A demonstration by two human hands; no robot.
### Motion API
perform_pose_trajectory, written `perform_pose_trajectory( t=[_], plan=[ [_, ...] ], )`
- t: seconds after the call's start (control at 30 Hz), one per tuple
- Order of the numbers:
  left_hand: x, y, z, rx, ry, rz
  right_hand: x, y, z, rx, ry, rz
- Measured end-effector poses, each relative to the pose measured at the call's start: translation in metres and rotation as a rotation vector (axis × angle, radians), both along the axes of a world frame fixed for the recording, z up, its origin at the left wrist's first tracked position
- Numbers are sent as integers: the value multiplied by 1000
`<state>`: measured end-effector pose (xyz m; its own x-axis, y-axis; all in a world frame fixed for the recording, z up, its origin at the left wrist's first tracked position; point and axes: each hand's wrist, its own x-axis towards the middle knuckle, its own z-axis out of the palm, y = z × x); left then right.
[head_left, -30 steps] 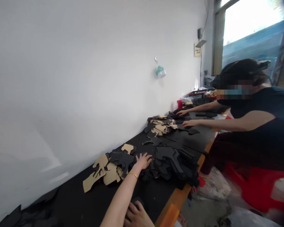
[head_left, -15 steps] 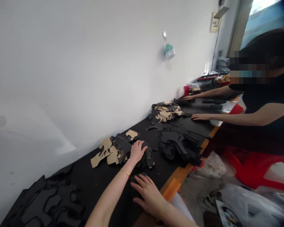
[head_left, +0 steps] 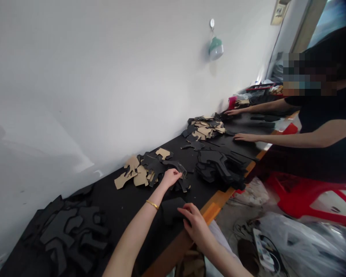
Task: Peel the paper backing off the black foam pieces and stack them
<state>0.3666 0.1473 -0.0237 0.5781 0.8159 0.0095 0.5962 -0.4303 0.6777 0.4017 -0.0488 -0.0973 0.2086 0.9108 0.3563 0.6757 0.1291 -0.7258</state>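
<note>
My left hand (head_left: 172, 177), with a gold bracelet at the wrist, is closed at a pile of black and tan cut pieces (head_left: 152, 166); its fingers pinch a thin black piece (head_left: 175, 165). Nearer to me, my right hand (head_left: 193, 223) has its fingers bent at the right edge of a flat black piece (head_left: 172, 208) on the black table (head_left: 123, 213). Its fingertips grip that piece's edge. Right of the pile lies a stack of black cut pieces (head_left: 216, 163).
More black pieces (head_left: 72, 231) lie at the left. Farther back is another mixed pile (head_left: 204, 129). A person (head_left: 328, 111) at the right reaches over the table. Plastic bags (head_left: 300, 238) and a red chair (head_left: 296, 196) stand beyond the orange edge.
My left hand has closed its fingers and a black piece shows raised at them. My right hand has shifted right and bent its fingers at the flat piece, which is more visible. The view has shifted.
</note>
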Motion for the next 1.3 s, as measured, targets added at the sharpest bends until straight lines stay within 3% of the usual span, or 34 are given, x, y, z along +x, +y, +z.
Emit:
perform_pose_trajectory(
  t=[0.2,0.3,0.4,0.5,0.6,0.7,0.8,0.87,0.93,1.0,1.07,1.17,1.23,1.3],
  plan=[
    [-48,-35,43,-85,-343,-8,8,6,1,-65,253,-32],
    [-77,-55,52,-214,-587,26,13,8,6,-112,522,5],
    [-103,-66,54,-256,-670,80,29,8,21,3,698,6],
    [-122,-73,56,-269,-695,140,68,11,48,207,659,-69],
    [-131,-80,59,-290,-679,140,126,24,76,351,534,-223],
    [-129,-91,64,-307,-619,88,181,44,94,346,483,-334],
    [-124,-104,67,-326,-567,-15,204,55,100,277,452,-349],
    [-121,-114,68,-335,-532,-140,193,53,99,257,436,-352],
    [-119,-123,68,-312,-474,-269,162,44,95,230,445,-309],
    [-118,-130,66,-259,-380,-370,121,30,91,127,548,-165],
    [-118,-133,64,-224,-256,-461,81,15,89,-85,857,97],
    [-126,-126,59,-248,-61,-595,42,-1,89,-191,1041,196],
    [-134,-114,58,-261,-24,-515,30,-8,88,-167,1027,168],
    [-141,-102,59,-257,-110,-293,25,-13,84,-154,979,165]
  ],
)
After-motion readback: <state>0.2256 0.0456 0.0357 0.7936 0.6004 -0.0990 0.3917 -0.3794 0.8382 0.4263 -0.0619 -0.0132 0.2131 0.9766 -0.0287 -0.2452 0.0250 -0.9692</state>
